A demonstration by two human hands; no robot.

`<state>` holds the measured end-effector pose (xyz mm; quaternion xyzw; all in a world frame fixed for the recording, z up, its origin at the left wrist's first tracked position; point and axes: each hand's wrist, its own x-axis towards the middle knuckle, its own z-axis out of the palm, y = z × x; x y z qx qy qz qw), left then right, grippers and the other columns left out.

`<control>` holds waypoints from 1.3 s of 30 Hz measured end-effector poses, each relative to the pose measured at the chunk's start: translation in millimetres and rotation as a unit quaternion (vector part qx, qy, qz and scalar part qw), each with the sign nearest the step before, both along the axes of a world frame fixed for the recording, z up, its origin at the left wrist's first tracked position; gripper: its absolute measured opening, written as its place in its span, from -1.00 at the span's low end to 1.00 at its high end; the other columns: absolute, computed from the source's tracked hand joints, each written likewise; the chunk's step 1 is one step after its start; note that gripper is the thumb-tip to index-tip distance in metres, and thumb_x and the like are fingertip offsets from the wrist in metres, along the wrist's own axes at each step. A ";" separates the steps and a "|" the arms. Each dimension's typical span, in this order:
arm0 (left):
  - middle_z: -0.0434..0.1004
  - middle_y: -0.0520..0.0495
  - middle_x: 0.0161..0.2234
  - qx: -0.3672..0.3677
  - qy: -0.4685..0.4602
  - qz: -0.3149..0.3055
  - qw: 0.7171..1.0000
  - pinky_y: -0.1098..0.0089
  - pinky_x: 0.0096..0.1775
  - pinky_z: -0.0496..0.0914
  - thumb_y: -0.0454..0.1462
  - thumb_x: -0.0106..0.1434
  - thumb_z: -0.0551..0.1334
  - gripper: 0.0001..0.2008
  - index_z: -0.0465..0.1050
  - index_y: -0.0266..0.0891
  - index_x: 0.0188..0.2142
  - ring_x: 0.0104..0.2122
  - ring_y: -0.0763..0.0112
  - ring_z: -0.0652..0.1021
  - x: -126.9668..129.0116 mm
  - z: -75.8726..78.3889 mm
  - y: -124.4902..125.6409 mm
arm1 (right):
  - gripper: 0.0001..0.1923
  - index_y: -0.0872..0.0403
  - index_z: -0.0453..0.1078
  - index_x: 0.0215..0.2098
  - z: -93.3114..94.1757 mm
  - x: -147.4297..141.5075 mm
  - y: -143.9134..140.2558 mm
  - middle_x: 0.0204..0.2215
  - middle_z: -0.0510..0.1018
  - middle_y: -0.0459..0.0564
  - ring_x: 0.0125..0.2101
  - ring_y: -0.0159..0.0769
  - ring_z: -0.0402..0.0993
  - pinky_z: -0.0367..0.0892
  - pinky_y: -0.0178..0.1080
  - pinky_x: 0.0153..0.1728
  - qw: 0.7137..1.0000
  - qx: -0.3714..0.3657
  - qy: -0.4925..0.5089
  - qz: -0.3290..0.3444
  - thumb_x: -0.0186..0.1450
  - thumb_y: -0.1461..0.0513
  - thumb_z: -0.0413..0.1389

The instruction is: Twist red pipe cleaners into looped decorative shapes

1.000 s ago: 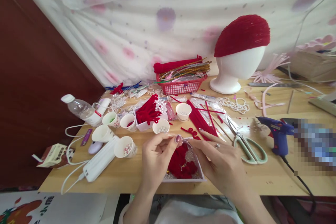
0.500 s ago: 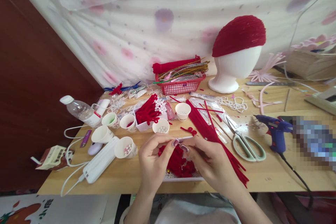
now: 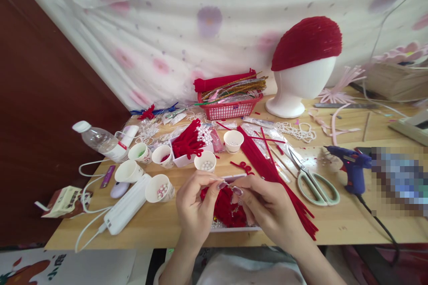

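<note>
My left hand (image 3: 194, 205) and my right hand (image 3: 272, 207) meet over a shallow white box (image 3: 236, 229), fingertips pinched close together. Between them is something thin and pale, too small to name. Red fuzzy pieces (image 3: 226, 208) and tiny clear beads fill the box below. Just beyond my hands is a paper cup (image 3: 204, 160) of white beads. Curled red fuzzy stems (image 3: 246, 168) lie past my right fingers, and a bundle of long red fuzzy stems (image 3: 259, 156) runs beside that hand.
Scissors (image 3: 317, 185) and a blue glue gun (image 3: 352, 169) lie at right. A foam head (image 3: 297, 84) wears a red cap (image 3: 307, 44). A red basket (image 3: 230, 109) stands behind. At left are several bead cups, a white power strip (image 3: 127, 207) and a plastic bottle (image 3: 100, 142).
My fingertips have shifted slightly apart, and a thin pale thing now shows between them. The right fingers have turned a little. The view has moved slightly.
</note>
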<state>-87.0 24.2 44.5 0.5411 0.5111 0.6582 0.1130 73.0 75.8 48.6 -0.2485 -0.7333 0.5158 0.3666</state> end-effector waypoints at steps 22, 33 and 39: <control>0.67 -0.01 -0.32 0.018 0.093 0.068 0.993 0.39 -0.25 0.54 -0.48 0.23 0.30 -0.79 0.54 -0.14 -0.25 -0.33 0.35 0.64 7.3 7.7 -5.1 | -0.81 0.06 0.44 -0.25 4.6 3.0 4.9 -0.52 0.48 -0.14 -0.70 -0.53 0.34 0.25 -0.46 -0.66 1.000 -0.001 0.005 0.004 0.46 0.26 0.00; 0.74 0.04 -0.37 -0.038 -0.096 0.110 0.988 0.45 -0.33 0.64 -0.39 0.19 0.39 -0.89 0.65 -0.13 -0.32 -0.43 0.35 0.70 21.2 11.3 -2.3 | -0.79 0.03 0.44 -0.09 1.3 0.4 0.4 -0.60 0.47 -0.19 -0.66 -0.46 0.39 0.27 -0.43 -0.61 0.964 0.237 -0.056 -0.106 0.42 0.36 0.01; 0.74 0.09 -0.32 0.001 -0.121 0.142 0.982 0.52 -0.28 0.62 -0.44 0.16 0.41 -0.79 0.65 -0.08 -0.27 -0.37 0.42 0.70 24.9 4.7 -1.5 | -0.70 0.00 0.40 -0.01 1.0 -0.1 -3.8 -0.50 0.55 -0.16 -0.60 -0.44 0.45 0.34 -0.42 -0.53 0.948 0.282 -0.086 -0.122 0.41 0.41 -0.02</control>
